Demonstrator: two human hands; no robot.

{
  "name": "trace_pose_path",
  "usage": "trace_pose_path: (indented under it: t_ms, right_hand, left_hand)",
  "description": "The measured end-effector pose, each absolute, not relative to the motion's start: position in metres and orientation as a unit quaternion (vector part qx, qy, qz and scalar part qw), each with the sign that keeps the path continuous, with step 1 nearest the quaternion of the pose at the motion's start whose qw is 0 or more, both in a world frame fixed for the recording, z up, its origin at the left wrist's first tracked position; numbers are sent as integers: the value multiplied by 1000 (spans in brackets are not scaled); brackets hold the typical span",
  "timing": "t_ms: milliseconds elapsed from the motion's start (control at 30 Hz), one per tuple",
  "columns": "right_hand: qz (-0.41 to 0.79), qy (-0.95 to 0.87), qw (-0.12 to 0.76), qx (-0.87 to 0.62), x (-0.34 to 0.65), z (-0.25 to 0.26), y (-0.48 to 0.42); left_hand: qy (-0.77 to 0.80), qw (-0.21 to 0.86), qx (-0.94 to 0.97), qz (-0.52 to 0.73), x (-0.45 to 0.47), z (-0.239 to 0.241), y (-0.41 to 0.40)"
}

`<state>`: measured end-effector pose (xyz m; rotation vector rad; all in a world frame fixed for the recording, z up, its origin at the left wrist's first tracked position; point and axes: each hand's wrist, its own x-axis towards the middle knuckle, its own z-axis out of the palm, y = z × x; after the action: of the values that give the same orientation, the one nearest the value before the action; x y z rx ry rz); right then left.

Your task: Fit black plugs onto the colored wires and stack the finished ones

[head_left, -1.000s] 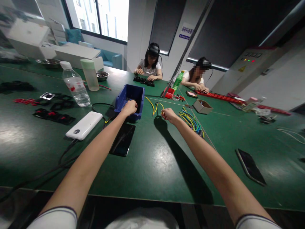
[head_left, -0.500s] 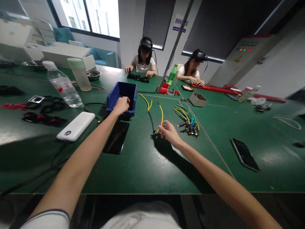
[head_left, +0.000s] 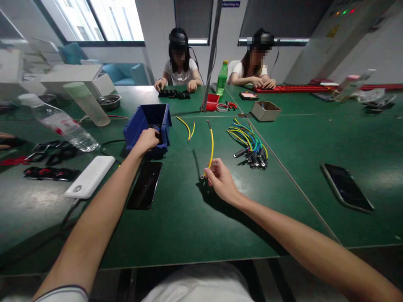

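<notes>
My right hand (head_left: 221,178) is closed on a yellow wire (head_left: 212,144), pinching it near its lower end. A metal ring terminal pokes out below the fingers, and the wire stands up in a slight curve above the green table. My left hand (head_left: 147,139) reaches over the front wall of a blue plastic bin (head_left: 135,130). Its fingers are curled inside, with the tips hidden among small parts that I cannot make out. Between the bin and my right hand lie short yellow wires (head_left: 189,131). To the right is a bundle of yellow, green and blue wires (head_left: 252,140) with black ends.
A black phone (head_left: 145,186) and a white power bank (head_left: 90,177) lie near my left forearm. Bottles (head_left: 63,126) stand tilted in view at left. A cardboard box (head_left: 265,111) and another phone (head_left: 347,187) are at right. Two people sit across the table.
The view has shifted and levelled. My right hand still holds the yellow wire, and my left hand stays in the blue bin, with its fingers a little lower inside.
</notes>
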<state>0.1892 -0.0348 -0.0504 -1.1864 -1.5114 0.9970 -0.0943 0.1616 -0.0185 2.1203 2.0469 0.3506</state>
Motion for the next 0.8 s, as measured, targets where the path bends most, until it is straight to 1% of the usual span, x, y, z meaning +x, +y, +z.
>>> trace_pose_path:
  t_ms: [167,267,400,500,667,800]
  right_hand:
    - [393,-623,474,-483,192,-49,-35]
    - [402,-614,483,-477,194,-50,-34]
    - [418,-604,492,-467,194,-55,-31]
    - [427,-599,494,-463,194,-57,-30]
    - [423,-591,503,-467,194,-55,-30]
    - [409,-593,503,-478,195,-53,-32]
  left_hand:
    - [691,114,712,56,-91,-14,168]
    - [691,109,712,56,-89,-12,166]
    - [691,83,713,86,-88,-10,158]
    - [694,49,704,142,-87,-8,151]
    - [684,-10,664,303,-87,-2,132]
    - [655,-59,649,382,-87,3,104]
